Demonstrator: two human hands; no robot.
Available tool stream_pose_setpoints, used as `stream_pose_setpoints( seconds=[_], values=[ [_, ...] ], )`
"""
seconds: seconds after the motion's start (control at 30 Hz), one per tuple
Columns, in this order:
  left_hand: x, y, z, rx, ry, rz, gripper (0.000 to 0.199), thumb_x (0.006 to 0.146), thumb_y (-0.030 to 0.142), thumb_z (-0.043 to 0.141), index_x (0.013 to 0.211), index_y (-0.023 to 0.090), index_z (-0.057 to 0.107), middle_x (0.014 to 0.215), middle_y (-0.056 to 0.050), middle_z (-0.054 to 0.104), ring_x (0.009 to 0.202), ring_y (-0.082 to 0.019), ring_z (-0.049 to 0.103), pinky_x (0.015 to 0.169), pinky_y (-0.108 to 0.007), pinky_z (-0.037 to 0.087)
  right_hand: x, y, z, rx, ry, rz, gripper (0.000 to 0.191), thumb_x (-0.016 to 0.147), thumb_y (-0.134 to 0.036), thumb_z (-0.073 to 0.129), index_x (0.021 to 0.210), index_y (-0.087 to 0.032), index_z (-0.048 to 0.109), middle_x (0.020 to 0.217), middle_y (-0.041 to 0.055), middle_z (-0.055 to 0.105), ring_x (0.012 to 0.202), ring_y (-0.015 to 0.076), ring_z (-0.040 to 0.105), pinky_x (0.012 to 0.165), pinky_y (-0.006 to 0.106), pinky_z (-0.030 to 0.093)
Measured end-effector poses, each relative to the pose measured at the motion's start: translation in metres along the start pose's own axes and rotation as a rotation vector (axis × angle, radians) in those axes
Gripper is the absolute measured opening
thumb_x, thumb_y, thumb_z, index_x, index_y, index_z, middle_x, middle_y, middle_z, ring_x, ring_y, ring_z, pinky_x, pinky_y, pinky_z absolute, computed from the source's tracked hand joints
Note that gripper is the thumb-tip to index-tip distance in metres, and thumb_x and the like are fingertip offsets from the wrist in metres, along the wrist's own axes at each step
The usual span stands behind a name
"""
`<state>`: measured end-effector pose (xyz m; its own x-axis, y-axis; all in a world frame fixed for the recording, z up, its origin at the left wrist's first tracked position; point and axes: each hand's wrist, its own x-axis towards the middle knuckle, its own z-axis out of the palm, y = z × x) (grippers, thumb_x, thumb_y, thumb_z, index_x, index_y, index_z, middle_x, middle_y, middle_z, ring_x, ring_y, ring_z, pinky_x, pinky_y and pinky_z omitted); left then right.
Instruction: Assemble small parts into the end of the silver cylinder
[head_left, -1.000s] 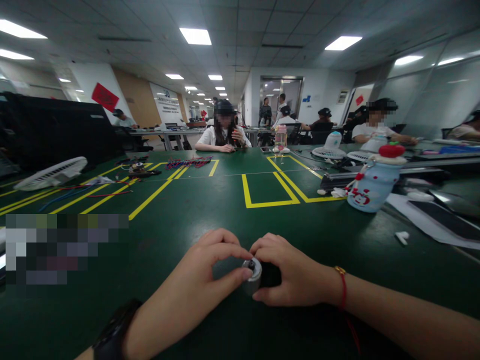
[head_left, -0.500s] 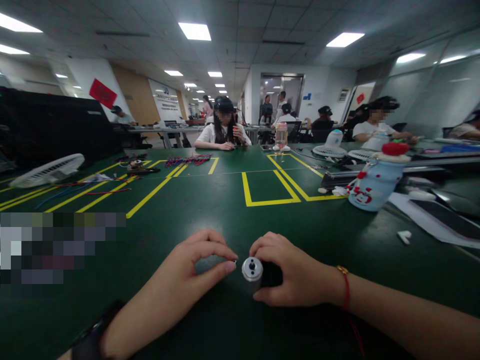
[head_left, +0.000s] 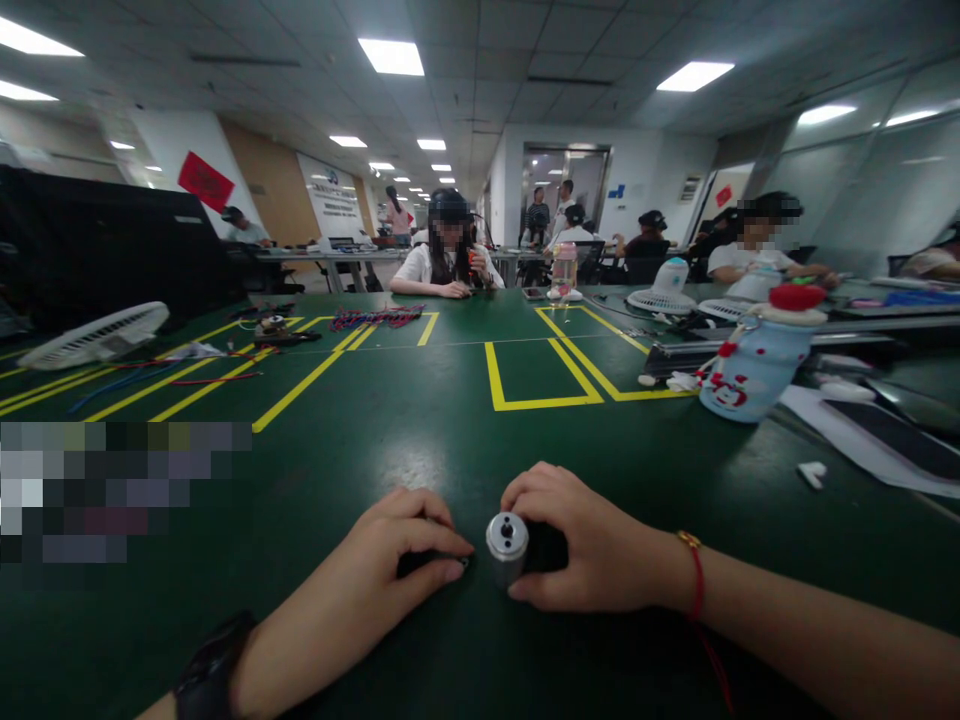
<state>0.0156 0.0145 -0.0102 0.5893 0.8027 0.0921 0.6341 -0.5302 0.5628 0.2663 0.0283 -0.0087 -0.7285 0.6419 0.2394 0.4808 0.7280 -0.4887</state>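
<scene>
A silver cylindrical motor (head_left: 508, 540) stands upright on the green table, its end face up with a central shaft and two dark holes. My right hand (head_left: 581, 545) is closed around its right side, thumb in front and fingers behind. Just to the left, my left hand (head_left: 409, 555) pinches a tiny dark metal part (head_left: 465, 563) between thumb and forefinger. That part is too small to name and sits low near the tabletop, apart from the motor.
Yellow tape marks cross the green table (head_left: 390, 420). At the right stand a blue bottle (head_left: 754, 365) with a red top, a small white piece (head_left: 811, 474) and a phone (head_left: 900, 437). Wires (head_left: 375, 318) and a white fan (head_left: 101, 335) lie left. Across the table sits a person (head_left: 448, 255).
My left hand has moved down and slightly right with the tiny part, nearer the tabletop. My right hand and the motor stay almost where they were.
</scene>
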Motion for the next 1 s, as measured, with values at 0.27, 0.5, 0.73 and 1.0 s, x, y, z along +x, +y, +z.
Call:
stream_pose_setpoints(
  seconds=[0.27,0.5,0.73,1.0],
  values=[
    [-0.009,-0.071,-0.044,0.135,0.184,-0.14,0.03,0.093,0.045,0.054,0.113,0.029,0.068,0.12,-0.006,0.064,0.111,-0.026,0.06,0.1,-0.045,0.046,0.001,0.0,-0.001,0.02,-0.003,0.009,0.036,0.069,-0.036,0.079,0.097,-0.019,0.063,0.106,0.0046,0.063,0.096,0.0222,0.052,0.087,0.038,0.038],
    [-0.023,-0.118,-0.054,0.321,0.262,-0.252,0.046,0.093,0.052,0.049,0.129,0.026,0.061,0.136,-0.009,0.056,0.124,-0.032,0.052,0.106,-0.053,0.04,0.001,-0.001,-0.001,0.025,-0.015,0.022,0.034,0.069,-0.033,0.079,0.095,-0.019,0.062,0.106,0.0037,0.062,0.096,0.0216,0.052,0.088,0.038,0.037],
    [-0.023,-0.111,-0.048,0.353,0.278,-0.259,0.044,0.095,0.046,0.046,0.13,0.023,0.06,0.136,-0.011,0.056,0.125,-0.033,0.051,0.105,-0.055,0.039,-0.001,0.0,-0.001,0.04,-0.013,0.003,0.055,0.063,-0.043,0.083,0.107,-0.02,0.059,0.106,0.005,0.061,0.095,0.0232,0.052,0.085,0.037,0.039],
    [-0.015,-0.047,-0.019,0.277,0.2,-0.063,0.029,0.096,0.035,0.05,0.121,0.03,0.064,0.126,-0.005,0.061,0.117,-0.026,0.055,0.101,-0.047,0.045,0.001,-0.002,-0.001,-0.011,-0.027,0.021,0.043,0.072,-0.046,0.078,0.103,-0.021,0.062,0.105,0.0056,0.062,0.096,0.0243,0.051,0.085,0.039,0.038]
  ],
)
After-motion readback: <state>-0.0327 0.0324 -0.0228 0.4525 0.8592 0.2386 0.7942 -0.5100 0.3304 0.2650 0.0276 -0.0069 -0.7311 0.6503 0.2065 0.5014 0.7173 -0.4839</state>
